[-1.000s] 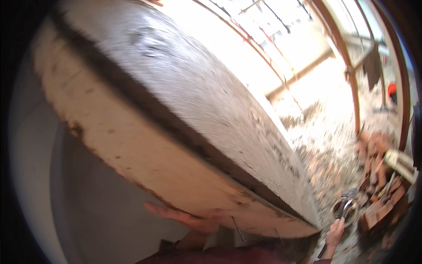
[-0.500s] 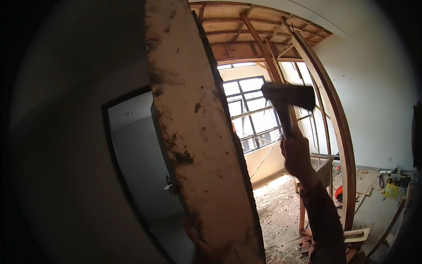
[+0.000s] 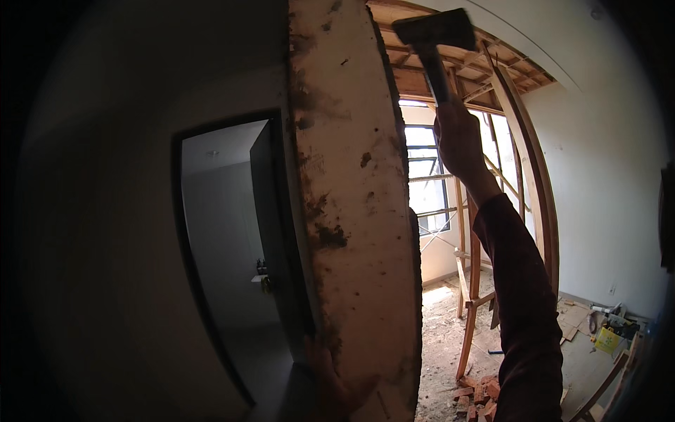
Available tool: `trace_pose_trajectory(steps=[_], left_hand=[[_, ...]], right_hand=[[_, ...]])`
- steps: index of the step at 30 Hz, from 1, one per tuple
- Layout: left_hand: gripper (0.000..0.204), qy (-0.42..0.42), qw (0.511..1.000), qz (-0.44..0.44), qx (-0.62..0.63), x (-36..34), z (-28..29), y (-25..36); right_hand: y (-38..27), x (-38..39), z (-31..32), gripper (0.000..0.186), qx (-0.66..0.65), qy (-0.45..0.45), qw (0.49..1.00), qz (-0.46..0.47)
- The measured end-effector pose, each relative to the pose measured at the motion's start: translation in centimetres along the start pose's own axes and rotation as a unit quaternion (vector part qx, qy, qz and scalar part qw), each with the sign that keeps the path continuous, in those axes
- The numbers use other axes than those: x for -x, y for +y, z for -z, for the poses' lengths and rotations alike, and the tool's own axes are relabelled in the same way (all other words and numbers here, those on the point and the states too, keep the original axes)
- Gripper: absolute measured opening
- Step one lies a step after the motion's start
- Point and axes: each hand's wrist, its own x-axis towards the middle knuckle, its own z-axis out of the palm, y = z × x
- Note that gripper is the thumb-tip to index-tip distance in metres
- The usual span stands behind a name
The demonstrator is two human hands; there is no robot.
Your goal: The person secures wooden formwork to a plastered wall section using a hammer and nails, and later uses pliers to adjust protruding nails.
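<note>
My right hand point(image 3: 460, 141) is closed round the handle of a hatchet point(image 3: 436, 32), raised high at the upper right with its dark head above the fist. A long dark sleeve covers that forearm. Left of the hatchet, apart from it, stands a tall, pale wall end point(image 3: 362, 211) with dark stains, pits and a rough, broken right edge. Low down on this wall end rests my left hand point(image 3: 334, 376), its fingers spread against the stained surface. Deep shade blurs the outline of the left hand.
Left of the wall end, a dark door point(image 3: 271, 211) stands ajar in its frame. Timber posts point(image 3: 524, 133) rise toward a wooden ceiling frame beyond my right arm. Broken bricks point(image 3: 481, 394) lie on the rubble-strewn floor. A yellow container point(image 3: 608, 340) with tools sits at far right.
My right hand has lifted the hatchet from mid-height to near the top of the view. The view has shifted, so the wall end appears farther right. My left hand stays low on it.
</note>
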Motion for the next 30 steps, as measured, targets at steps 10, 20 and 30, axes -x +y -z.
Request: trace_pose_trajectory(steps=[10, 20, 30], left_hand=[[0.126, -0.023, 0.997, 0.0, -0.071, 1.6, 3.8, 1.2], [0.126, 0.005, 0.996, -0.028, -0.086, -0.2, 0.5, -0.1], [0.11, 0.06, 0.998, -0.005, -0.018, 0.9, 0.1, -0.3]], right_hand=[[-3.0, -2.9, 0.2, 0.032, -0.174, -0.103, 0.975, -0.089], [1.0, -3.7, -1.7, 0.037, -0.039, 0.007, 0.993, 0.114], [-1.5, -3.4, 1.4, 0.047, -0.13, -0.106, 0.982, -0.085]])
